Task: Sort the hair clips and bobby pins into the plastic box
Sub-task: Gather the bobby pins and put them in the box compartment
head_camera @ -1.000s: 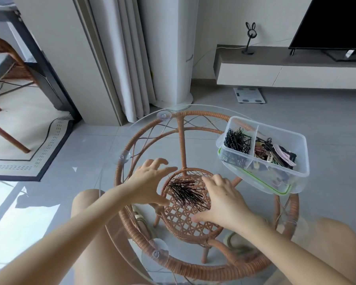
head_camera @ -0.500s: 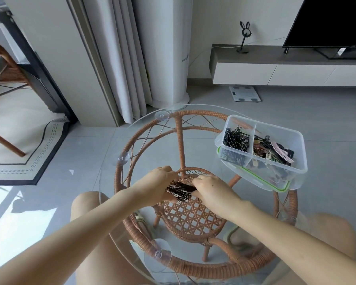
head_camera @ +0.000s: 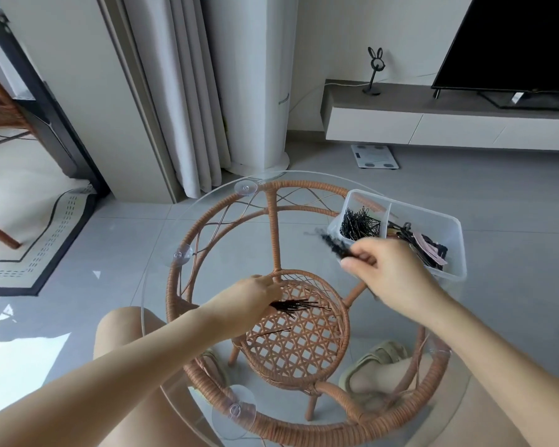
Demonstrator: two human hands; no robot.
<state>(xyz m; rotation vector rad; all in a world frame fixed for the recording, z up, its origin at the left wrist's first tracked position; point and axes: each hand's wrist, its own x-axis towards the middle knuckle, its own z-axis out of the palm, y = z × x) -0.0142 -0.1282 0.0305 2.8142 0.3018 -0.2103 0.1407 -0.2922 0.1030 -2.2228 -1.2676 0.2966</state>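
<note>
The left hand [head_camera: 249, 301] pinches a small bundle of pins [head_camera: 296, 306] on the glass surface [head_camera: 162, 253], their long axis lying left to right with free ends pointing right. One stray pin [head_camera: 271, 332] lies just below. The right hand [head_camera: 391, 272] grips a blurred bunch [head_camera: 333, 246] at the near-left corner of the box [head_camera: 455, 250], ends pointing up-left. Its left compartment already holds pins, its right holds clips [head_camera: 420, 246]. Judging from this, sorting is nearly finished.
</note>
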